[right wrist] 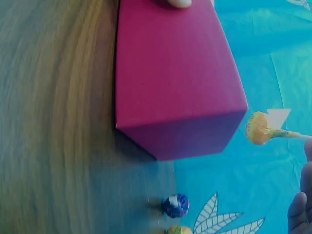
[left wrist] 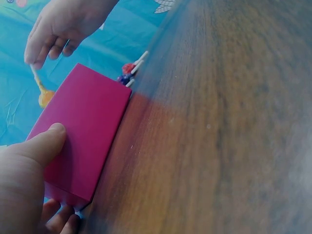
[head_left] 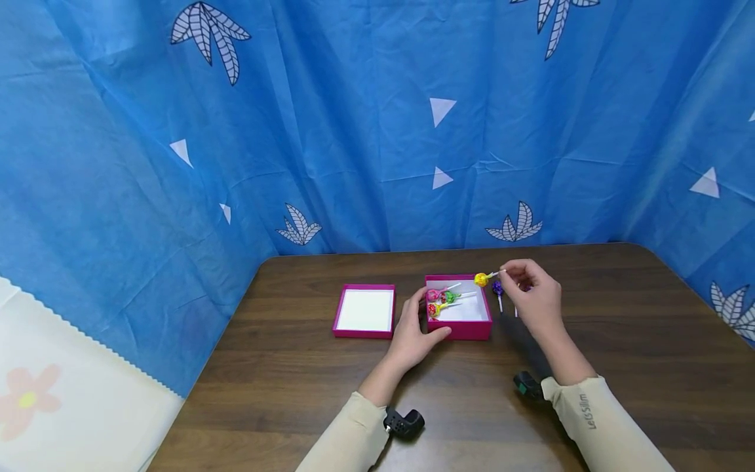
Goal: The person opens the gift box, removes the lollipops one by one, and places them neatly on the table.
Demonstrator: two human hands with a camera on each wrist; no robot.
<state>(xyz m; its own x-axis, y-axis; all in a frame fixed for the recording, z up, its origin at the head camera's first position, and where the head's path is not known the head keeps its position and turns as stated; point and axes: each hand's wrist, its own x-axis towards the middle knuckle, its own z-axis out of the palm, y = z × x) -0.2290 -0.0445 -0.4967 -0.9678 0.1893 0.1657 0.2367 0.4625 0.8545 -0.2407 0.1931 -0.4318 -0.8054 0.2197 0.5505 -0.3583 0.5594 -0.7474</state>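
My left hand (head_left: 408,337) grips the left corner of a magenta box (head_left: 461,332), thumb on its front wall and fingers along its left side. Inside the box lie several lollipops, among them a pink lollipop (head_left: 433,295), a green lollipop (head_left: 450,297) and a red-and-yellow lollipop (head_left: 434,309). My right hand (head_left: 538,300) pinches the white stick of a yellow lollipop (head_left: 482,280), whose head hangs over the box's right back corner. To the right of the box a purple lollipop (head_left: 498,288) lies on the table, beside others partly hidden by the right hand.
A magenta lid (head_left: 393,322) with a white inside lies left of the box on the brown wooden table (head_left: 283,380). Behind the table hangs a blue curtain (head_left: 366,144) with white leaf prints. A black camera (head_left: 405,424) sits at my left wrist.
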